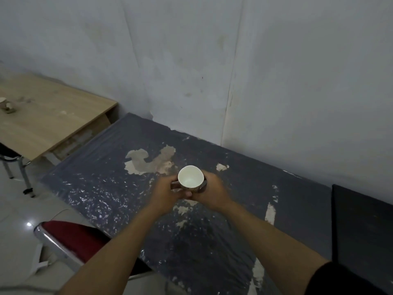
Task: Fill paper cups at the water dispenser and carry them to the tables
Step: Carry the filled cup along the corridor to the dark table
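Note:
A paper cup (190, 176) with a white inside and a dark patterned outside is held upright over the dark worn table (131, 188). My left hand (168, 192) grips its left side and my right hand (212, 191) wraps round its right side, fingers meeting under it. Whether the cup rests on the tabletop I cannot tell. Liquid inside is hard to make out. A second paper cup (5, 104) stands on the light wooden table (49, 124) at the far left.
A red-seated chair with a metal frame (70, 239) stands at the dark table's near left corner. A black panel (361, 235) lies on the table at right. Grey walls close off the back. Tiled floor shows at left.

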`<state>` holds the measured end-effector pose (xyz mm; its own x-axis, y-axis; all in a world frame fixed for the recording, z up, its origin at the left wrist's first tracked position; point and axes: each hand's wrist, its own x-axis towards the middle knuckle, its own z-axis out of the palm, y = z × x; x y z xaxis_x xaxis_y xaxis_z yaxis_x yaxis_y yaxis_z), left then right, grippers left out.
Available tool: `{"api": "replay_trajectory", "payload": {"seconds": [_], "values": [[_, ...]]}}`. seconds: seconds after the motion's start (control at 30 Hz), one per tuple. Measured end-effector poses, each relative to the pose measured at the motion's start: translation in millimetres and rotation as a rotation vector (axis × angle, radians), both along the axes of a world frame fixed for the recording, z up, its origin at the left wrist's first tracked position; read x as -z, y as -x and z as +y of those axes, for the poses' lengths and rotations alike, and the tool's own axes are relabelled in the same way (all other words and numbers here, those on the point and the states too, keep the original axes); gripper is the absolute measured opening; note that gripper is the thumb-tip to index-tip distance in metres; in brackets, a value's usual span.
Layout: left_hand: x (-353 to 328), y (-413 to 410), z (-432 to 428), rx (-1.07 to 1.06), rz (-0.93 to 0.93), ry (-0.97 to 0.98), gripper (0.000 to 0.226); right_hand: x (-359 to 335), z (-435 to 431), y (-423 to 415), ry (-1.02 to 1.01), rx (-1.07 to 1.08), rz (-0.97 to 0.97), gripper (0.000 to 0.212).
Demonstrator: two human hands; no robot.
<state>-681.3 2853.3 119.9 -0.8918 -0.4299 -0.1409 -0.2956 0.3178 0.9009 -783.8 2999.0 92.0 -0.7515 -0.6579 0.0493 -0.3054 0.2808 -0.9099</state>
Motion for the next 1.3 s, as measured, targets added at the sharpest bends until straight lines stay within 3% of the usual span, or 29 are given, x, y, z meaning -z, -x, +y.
{"api": "replay_trajectory", "payload": {"seconds": [0.37, 0.57, 1.3], "values": [[79.9, -9.6, -10.6, -0.064, -0.054, -0.070, 0.053, 81.5, -14.2, -9.0, -0.099, -0.042, -0.055, 0.054], [115.4, -16.0, -11.0, -0.070, -0.101, -0.082, 0.055, 115.1, -15.6, -17.7, -0.120, -0.035, -0.046, 0.063], [165.2, -22.9, -4.7, -0.025, -0.116, -0.129, 0.069, 143.4, -9.7, -27.7, -0.204, 0.008, -0.156, 0.071]]}}
